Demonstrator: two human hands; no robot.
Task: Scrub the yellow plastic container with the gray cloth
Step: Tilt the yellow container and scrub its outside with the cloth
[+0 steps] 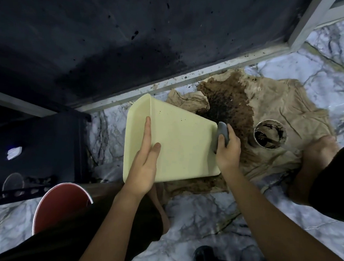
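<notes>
I have the yellow plastic container (176,147) tipped on its side over the marble floor (211,218), its base edge to the right resting at the stained tan cloth (280,109). My left hand (144,161) lies flat on the upturned side wall, fingers straight, steadying it rather than gripping. My right hand (228,148) is curled around the gray cloth (222,135), pressing it against the container's right edge, just where the dark wet stain spreads.

What worries me: with only a flat palm holding the container, a firm scrubbing stroke could make it slide or roll on the smooth floor. Some dark specks sit on the far part of the wall, and working so close to the stain, the gray cloth could pick up grime and smear it back on. The small cup (269,134) of dark liquid stands near my right hand on the tan cloth; a wide stroke could knock it over. A red bucket (60,206) sits near left, well apart.
</notes>
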